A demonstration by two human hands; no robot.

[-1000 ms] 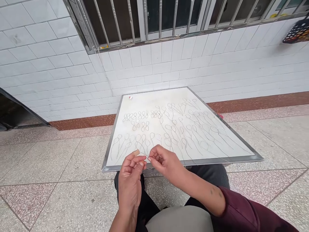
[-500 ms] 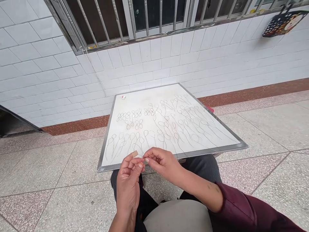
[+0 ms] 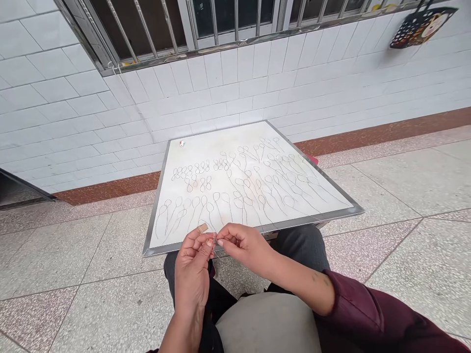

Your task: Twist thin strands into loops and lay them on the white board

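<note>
My left hand (image 3: 193, 272) is closed in a pinch on a thin wire (image 3: 220, 257), just over the near edge of the table. A tan bandage (image 3: 202, 228) wraps one of its fingers. My right hand (image 3: 247, 246) pinches the same wire close beside the left fingertips. A small curve of it shows below the fingers; the rest is too fine to follow. On the white tabletop (image 3: 213, 139) lie several wires with one loop and long tails (image 3: 216, 197). Farther back on the left are several wires bent into figure-eights (image 3: 206, 183).
A grey metal rim (image 3: 312, 216) edges the table, which stands against a white tiled wall (image 3: 206, 108). A small white and red object (image 3: 182, 143) lies at the far left corner. A patterned bag (image 3: 419, 29) hangs from the barred window (image 3: 235, 29).
The view has shifted slightly, so the table sits a little farther left and higher. Both hands stay pinched together, and more of the wire's curve shows beneath the fingers.
</note>
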